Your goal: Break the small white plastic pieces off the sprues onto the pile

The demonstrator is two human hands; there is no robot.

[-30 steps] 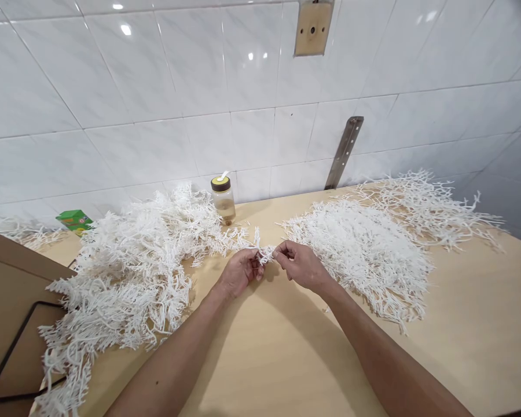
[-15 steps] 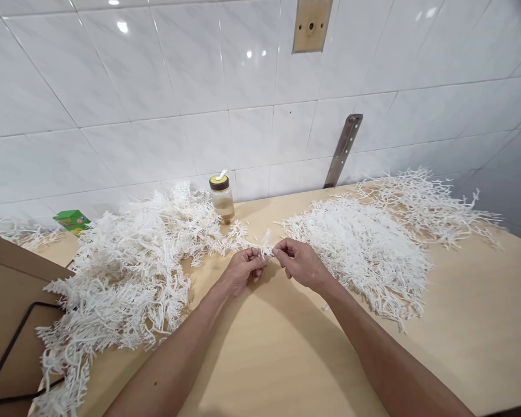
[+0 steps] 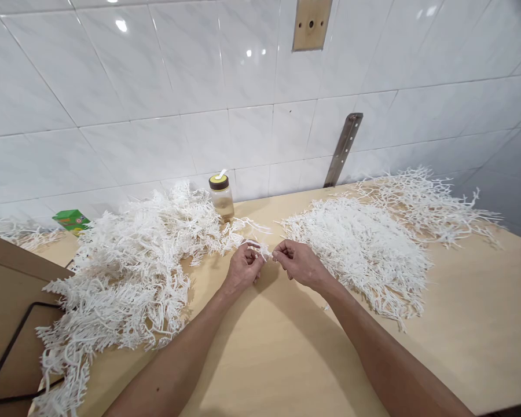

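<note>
My left hand (image 3: 244, 265) is closed on a white branching plastic sprig (image 3: 264, 251), whose fine tips stick out past the fingers. My right hand (image 3: 296, 260) pinches at the tip end of that sprig, thumb against forefinger; how much it grips is too small to tell. Left of my hands spreads a big heap of white sprigs (image 3: 130, 272), with a few loose strands reaching toward my left fingers. Beside my right hand lies a flatter pile of white sprigs (image 3: 364, 255).
A jar with a dark-rimmed yellow lid (image 3: 223, 200) stands behind the left heap, near the tiled wall (image 3: 156, 145). A green box (image 3: 70, 220) sits at far left, near a cardboard box (image 3: 17, 313). Barer white branches (image 3: 434, 208) lie back right. A metal bracket (image 3: 344, 150) leans against the wall.
My left hand has turned slightly and the sprig in it now lies lower, pointing right. Thin strands behind my left hand now stretch further right. My right hand has barely moved.
</note>
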